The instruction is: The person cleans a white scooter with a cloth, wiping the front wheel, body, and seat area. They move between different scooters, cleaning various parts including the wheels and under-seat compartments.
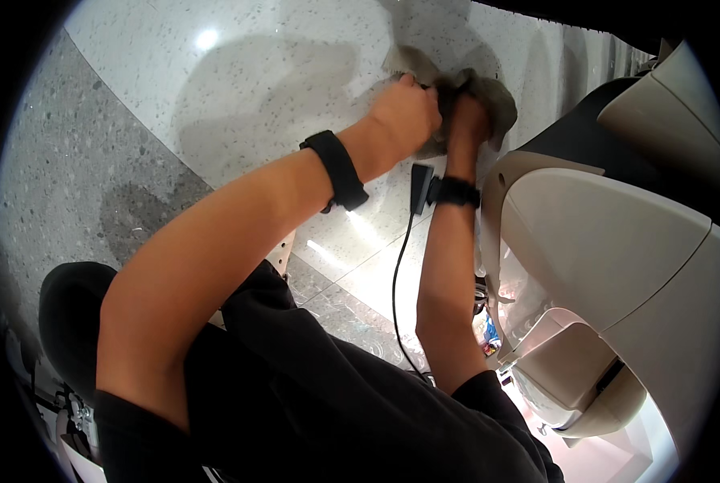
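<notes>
A grey-brown cloth [496, 99] is bunched up above the speckled light floor [263, 90], in front of me. My left hand [405, 118] is closed in a fist on the cloth's near left side. Just beside it, my right hand [470, 124] grips the right part, its fingers partly hidden in the folds. One flap of the cloth hangs out beyond my left fist. A black strap [337, 169] wraps my left wrist. On my right wrist a black band [455, 192] carries a small dark device [421, 188] with a thin cable running back toward my body.
Close along my right arm stands a large beige moulded shell [601, 235] with a rounded edge. Below it a smaller beige, basin-like part [568, 368] sticks out. A black rounded seat or cushion [73, 320] is at left. Darker grey speckled flooring [64, 145] borders the light floor.
</notes>
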A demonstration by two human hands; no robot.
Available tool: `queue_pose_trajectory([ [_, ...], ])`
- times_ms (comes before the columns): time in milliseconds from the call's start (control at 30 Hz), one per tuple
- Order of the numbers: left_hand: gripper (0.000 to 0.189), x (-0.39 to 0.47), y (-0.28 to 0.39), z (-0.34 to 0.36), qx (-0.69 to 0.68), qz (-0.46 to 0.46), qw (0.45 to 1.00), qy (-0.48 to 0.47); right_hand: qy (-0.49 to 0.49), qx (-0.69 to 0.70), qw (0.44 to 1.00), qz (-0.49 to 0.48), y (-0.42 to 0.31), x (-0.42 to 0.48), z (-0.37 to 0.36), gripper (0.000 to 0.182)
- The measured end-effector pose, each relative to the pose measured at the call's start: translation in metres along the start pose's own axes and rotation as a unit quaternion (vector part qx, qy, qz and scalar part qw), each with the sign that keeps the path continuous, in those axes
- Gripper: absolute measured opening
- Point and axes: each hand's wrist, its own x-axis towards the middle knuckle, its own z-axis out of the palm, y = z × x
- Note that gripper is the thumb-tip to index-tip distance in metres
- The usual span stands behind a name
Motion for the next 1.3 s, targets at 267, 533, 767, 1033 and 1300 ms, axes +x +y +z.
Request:
queue_pose_trajectory([
  [267,0.014,-0.036,-0.008,-0.030,-0.058,-0.040,0.984,-0.163,0.055,0.260,0.959,-0.093,-0.107,-0.124,-0.087,0.029],
  [533,0.034,-0.025,-0.018,0.006,0.079,-0.020,0.997,0.007,0.054,0.047,0.992,-0.100,-0.078,-0.035,-0.082,0.022],
  [767,0.033,-0.006,-0.017,0.012,0.068,0.009,0.997,0.026,-0.036,-0.029,0.998,-0.043,-0.072,-0.026,-0.097,0.027],
  [1033,0.034,-0.005,-0.013,0.011,0.041,0.015,0.998,0.034,-0.002,-0.010,0.996,-0.090,-0.058,-0.020,-0.088,0.027],
  [1300,0.032,-0.002,-0.016,0.017,0.068,-0.005,0.998,0.016,0.110,0.053,0.992,0.003,-0.084,-0.045,-0.077,0.026],
])
